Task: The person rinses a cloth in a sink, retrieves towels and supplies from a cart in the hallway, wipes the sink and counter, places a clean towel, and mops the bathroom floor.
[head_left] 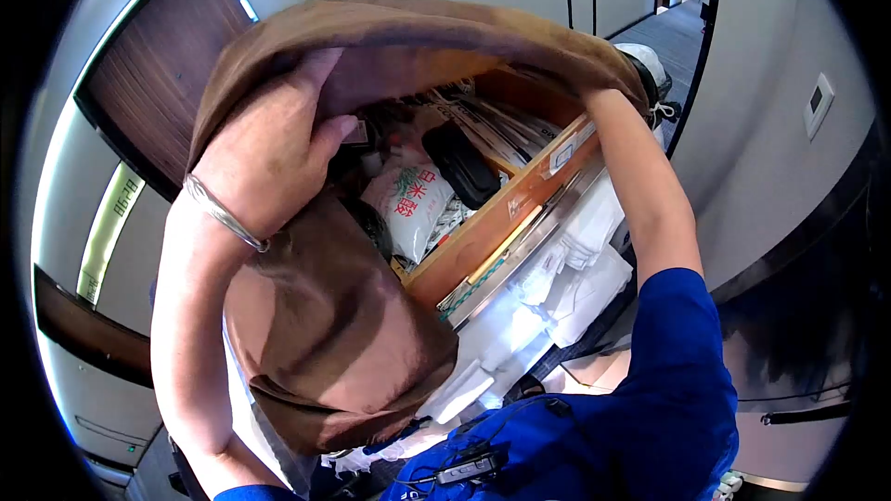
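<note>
The brown cloth (339,301) is partly off the full box (510,216), left hand (269,153) spread, right hand hidden: can't tell its grip.

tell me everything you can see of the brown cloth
The brown cloth looks like smooth, pliable fabric with a faint sheen, creased and lit in patches. Its raised part arches over an open wooden box; the rest hangs in broad folds at the lower left of the box. The left hand touches the raised part, though its grip is unclear. The right forearm reaches under the other end, its hand hidden.
</note>
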The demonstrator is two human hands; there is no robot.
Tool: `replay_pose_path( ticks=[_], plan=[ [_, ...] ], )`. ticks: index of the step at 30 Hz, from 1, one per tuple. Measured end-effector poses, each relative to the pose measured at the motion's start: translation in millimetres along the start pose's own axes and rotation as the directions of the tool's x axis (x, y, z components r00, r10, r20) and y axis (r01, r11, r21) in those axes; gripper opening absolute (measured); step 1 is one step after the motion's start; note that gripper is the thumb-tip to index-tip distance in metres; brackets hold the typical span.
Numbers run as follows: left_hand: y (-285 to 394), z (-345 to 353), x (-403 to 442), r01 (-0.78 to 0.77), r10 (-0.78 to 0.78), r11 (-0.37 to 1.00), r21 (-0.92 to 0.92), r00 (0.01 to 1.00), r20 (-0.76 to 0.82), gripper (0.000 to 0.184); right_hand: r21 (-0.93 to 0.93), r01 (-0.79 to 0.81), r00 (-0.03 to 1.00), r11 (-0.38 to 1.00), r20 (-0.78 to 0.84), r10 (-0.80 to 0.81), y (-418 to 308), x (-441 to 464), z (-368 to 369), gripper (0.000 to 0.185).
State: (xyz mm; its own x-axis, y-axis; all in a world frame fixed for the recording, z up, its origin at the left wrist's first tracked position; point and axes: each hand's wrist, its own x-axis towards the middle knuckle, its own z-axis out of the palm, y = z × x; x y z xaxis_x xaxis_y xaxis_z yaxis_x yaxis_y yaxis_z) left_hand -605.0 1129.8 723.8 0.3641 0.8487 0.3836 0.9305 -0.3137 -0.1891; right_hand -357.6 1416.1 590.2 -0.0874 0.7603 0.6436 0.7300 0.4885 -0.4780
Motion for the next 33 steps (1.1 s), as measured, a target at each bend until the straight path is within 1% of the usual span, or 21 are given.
replay_pose_path(
  ticks=[2, 4, 7, 8, 10, 11, 14, 16, 17, 18, 19, 20, 21, 22, 25, 26, 28, 29, 30, 32, 33],
  plan=[
    [-8.1, 10.3, -3.1, -0.042, 0.049, 0.997, 0.058, 0.992, -0.113, 0.044, 0.029, 0.021, 1.0, 0.999, 0.017, -0.021, -12.6, 2.9, 0.1, 0.026],
    [-8.5, 6.5, -4.9, -0.012, 0.015, 0.999, 0.046, 0.997, -0.072, 0.042, 0.051, 0.03, 0.999, 0.998, 0.023, -0.031, -18.3, 3.4, -4.6, 0.026],
    [-21.4, 2.6, -12.0, -0.142, 0.137, 0.985, 0.1, 0.989, 0.052, 0.052, 0.108, 0.054, 0.998, 0.993, 0.018, -0.056, -33.5, -4.0, -10.7, 0.026],
    [-23.5, 2.3, -15.7, -0.128, 0.123, 0.987, 0.101, 0.991, 0.051, 0.052, 0.129, 0.072, 0.997, 0.989, 0.014, -0.075, -42.0, -6.7, -13.8, 0.026],
    [-27.4, 1.9, -23.1, -0.136, 0.132, 0.991, 0.012, 0.978, 0.161, 0.058, 0.188, 0.114, 0.993, 0.975, 0.018, -0.12, -60.4, -13.1, -21.3, 0.026],
    [-35.2, 9.9, -26.9, -0.195, 0.194, 0.981, -0.003, 0.974, 0.114, 0.064, 0.221, 0.141, 0.988, 0.965, 0.024, -0.15, -71.5, -17.3, -23.5, 0.026],
    [-36.5, 19.1, -23.3, -0.136, 0.138, 0.99, -0.031, 0.987, 0.082, 0.056, 0.319, 0.227, 0.965, 0.92, 0.05, -0.256, -113.4, -31.4, -33.0, 0.026],
    [-21.7, 19.2, -13.4, 0.1, -0.088, 0.994, -0.048, 0.976, 0.201, 0.034, 0.376, 0.273, 0.94, 0.885, 0.092, -0.329, -142.3, -46.3, -33.3, 0.026],
    [-26.0, 28.1, -6.2, -0.067, 0.081, 0.963, -0.261, 0.996, 0.044, 0.035, 0.399, 0.294, 0.923, 0.869, 0.12, -0.367, -156.8, -55.4, -31.9, 0.026],
    [-28.8, 36.6, -1.8, -0.256, 0.212, 0.867, -0.426, 0.966, -0.149, 0.036, 0.418, 0.311, 0.904, 0.854, 0.148, -0.402, -168.9, -64.7, -28.2, 0.026],
    [-30.0, 43.2, -2.5, -0.179, 0.127, 0.811, -0.558, 0.983, -0.131, 0.037, 0.427, 0.331, 0.878, 0.841, 0.187, -0.44, -180.3, -79.9, -25.7, 0.026],
    [-24.0, 41.3, -6.9, 0.078, -0.02, 0.614, -0.785, 0.996, 0.083, 0.035, 0.436, 0.346, 0.859, 0.831, 0.208, -0.467, -188.0, -84.9, -21.7, 0.026],
    [-17.9, 39.3, -11.3, 0.331, -0.165, 0.328, -0.885, 0.942, 0.292, 0.037, 0.445, 0.353, 0.84, 0.823, 0.237, -0.488, -195.8, -94.7, -17.7, 0.026],
    [-16.0, 40.4, -15.8, 0.337, -0.18, 0.326, -0.883, 0.939, 0.292, 0.037, 0.445, 0.353, 0.834, 0.823, 0.249, -0.493, -198.5, -96.2, -16.7, 0.026],
    [-9.9, 51.7, -27.3, 0.251, -0.193, 0.034, -0.967, 0.952, 0.24, 0.047, 0.44, 0.344, 0.838, 0.83, 0.255, -0.482, -196.7, -99.2, -15.3, 0.026],
    [-6.1, 45.9, -30.0, 0.309, -0.196, 0.117, -0.944, 0.939, 0.283, 0.045, 0.432, 0.339, 0.848, 0.836, 0.245, -0.47, -193.6, -94.6, -16.5, 0.026],
    [-2.8, 42.5, -29.5, 0.509, -0.352, 0.366, -0.779, 0.851, 0.391, 0.039, 0.419, 0.332, 0.864, 0.845, 0.225, -0.451, -187.3, -90.5, -19.5, 0.026],
    [-9.8, 53.1, -27.1, 0.487, -0.296, 0.327, -0.81, 0.867, 0.401, 0.037, 0.414, 0.329, 0.866, 0.849, 0.226, -0.446, -187.5, -95.0, -20.7, 0.026],
    [-15.6, 58.7, -27.0, 0.348, -0.08, 0.075, -0.935, 0.936, 0.342, 0.036, 0.407, 0.325, 0.868, 0.853, 0.229, -0.44, -184.0, -95.5, -23.7, 0.026],
    [-17.3, 59.1, -36.2, 0.374, -0.216, 0.114, -0.92, 0.913, 0.345, 0.029, 0.387, 0.316, 0.869, 0.866, 0.248, -0.428, -179.1, -98.8, -32.0, 0.026],
    [-18.5, 50.9, -41.8, 0.38, -0.227, 0.107, -0.919, 0.909, 0.35, 0.029, 0.375, 0.31, 0.863, 0.874, 0.275, -0.424, -177.7, -100.7, -36.5, 0.026]
  ],
)
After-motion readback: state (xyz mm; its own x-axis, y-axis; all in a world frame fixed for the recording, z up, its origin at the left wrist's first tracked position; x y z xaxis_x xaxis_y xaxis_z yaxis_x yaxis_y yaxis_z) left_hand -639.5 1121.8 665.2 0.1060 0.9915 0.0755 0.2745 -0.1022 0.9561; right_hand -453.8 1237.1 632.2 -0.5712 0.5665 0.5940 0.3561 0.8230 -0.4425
